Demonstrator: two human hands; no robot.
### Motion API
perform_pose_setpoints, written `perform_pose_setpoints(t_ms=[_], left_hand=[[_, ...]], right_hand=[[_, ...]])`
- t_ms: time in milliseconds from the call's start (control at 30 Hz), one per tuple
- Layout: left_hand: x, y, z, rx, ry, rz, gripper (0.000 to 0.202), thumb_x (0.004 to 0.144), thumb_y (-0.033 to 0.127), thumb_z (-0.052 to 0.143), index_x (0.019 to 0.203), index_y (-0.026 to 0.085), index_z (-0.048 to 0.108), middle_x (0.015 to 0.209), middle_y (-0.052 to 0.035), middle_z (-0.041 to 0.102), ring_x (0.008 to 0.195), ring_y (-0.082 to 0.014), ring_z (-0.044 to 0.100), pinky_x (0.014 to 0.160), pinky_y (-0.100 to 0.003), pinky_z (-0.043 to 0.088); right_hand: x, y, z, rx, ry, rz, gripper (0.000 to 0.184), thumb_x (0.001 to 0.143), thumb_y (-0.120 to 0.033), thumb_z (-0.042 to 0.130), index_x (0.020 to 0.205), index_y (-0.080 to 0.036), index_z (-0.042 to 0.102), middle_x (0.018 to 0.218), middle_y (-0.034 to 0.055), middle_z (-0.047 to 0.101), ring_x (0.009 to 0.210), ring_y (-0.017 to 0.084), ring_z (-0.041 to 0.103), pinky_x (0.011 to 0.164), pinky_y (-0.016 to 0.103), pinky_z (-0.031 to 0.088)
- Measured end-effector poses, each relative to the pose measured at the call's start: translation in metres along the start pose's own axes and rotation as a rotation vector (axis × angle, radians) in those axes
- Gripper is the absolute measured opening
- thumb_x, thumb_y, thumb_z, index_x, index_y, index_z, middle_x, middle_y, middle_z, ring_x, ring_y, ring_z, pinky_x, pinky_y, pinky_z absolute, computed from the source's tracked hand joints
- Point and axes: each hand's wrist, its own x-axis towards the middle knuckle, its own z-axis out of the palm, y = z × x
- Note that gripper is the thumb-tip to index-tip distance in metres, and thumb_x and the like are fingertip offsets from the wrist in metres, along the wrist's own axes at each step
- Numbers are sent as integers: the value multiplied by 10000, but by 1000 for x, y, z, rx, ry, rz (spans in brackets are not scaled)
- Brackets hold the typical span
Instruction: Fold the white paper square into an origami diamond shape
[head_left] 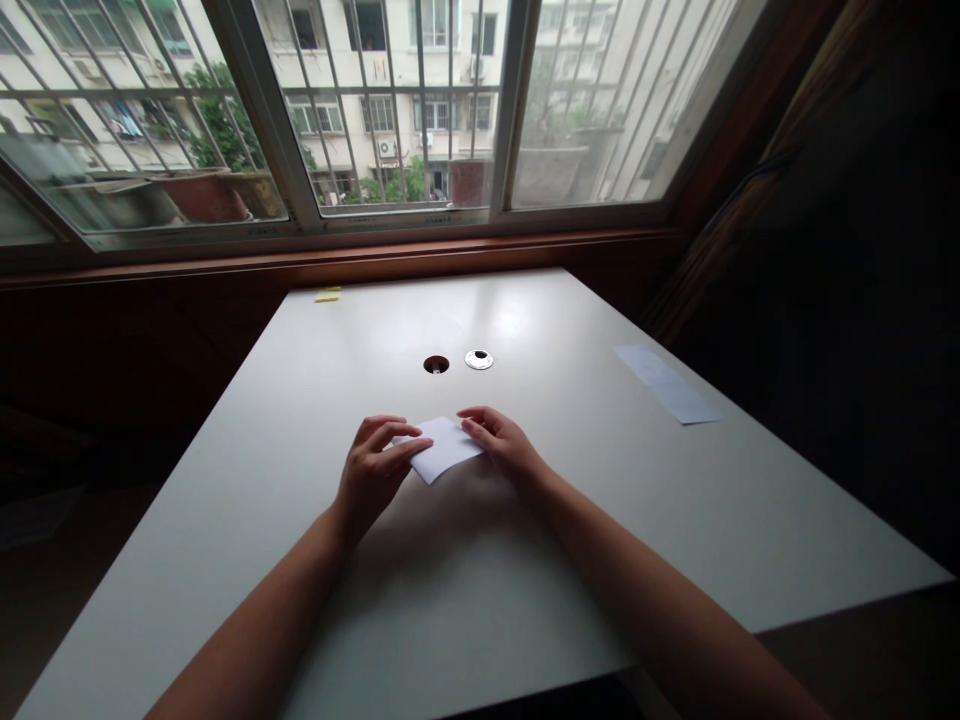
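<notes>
Between my hands is a small white sheet of paper (442,452), its near edge slightly curved and raised off the tabletop. My left hand (377,455) pinches its left side, thumb on top and fingers bent around the edge. On the opposite side, my right hand (501,440) grips the right corner between thumb and fingers. Parts of the fingers under the paper are hidden. Both forearms reach in from the bottom of the view, and a soft shadow falls on the table below the paper.
The white table (600,520) has a round cable hole (436,365) with a metallic ring cover (479,359) beside it. A white paper strip (667,384) lies near the right edge. Yellow sticky notes (328,294) sit at the far left corner. A barred window (405,215) stands behind.
</notes>
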Motion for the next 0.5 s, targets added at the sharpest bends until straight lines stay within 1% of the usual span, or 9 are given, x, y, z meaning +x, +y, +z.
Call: perform_pose_setpoints(t_ms=[100,200,267,333,400,500], left_hand=[[0,1,-2,41,-9,-7,291,873,202,660,1132,327,704,1010,-42,708,1003,-228,540,875,-393,493],[0,2,-2,108,-40,-21,292,877,205,652,1142,317,700,1008,-41,717,947,-227,545,830,-379,491],[-1,2,-2,148,-72,-29,284,885,209,640,1146,302,699,1010,-45,718,926,-227,550,811,-375,489],[-1,3,-2,174,-105,-29,282,893,213,625,1156,285,695,1008,-53,719,918,-230,556,796,-373,489],[-1,4,-2,183,-120,-23,283,899,211,610,1163,275,692,996,-59,721,908,-233,562,781,-372,489],[-1,7,-2,177,-121,-13,277,898,206,607,1150,275,697,978,-59,723,891,-236,567,764,-372,488]], right_hand=[[-2,-2,-2,-67,74,-163,363,917,-474,550,1154,-216,646,1130,87,605,946,192,606,796,328,511],[-7,-11,-3,-170,63,-360,316,927,-453,561,1134,-241,669,1139,96,587,1030,214,584,872,377,510],[-11,-17,-2,-259,31,-506,308,884,-438,642,1130,-255,676,1121,95,607,1088,235,555,949,420,479],[-14,-21,2,-329,2,-629,394,784,-453,753,1122,-266,680,1097,92,629,1066,246,549,938,426,487],[-16,-23,6,-397,-14,-703,408,754,-443,782,1114,-280,681,1082,85,647,1046,250,543,917,427,496],[-17,-22,12,-483,-28,-754,263,818,-352,735,1070,-289,694,1022,65,675,991,238,547,885,419,501]])
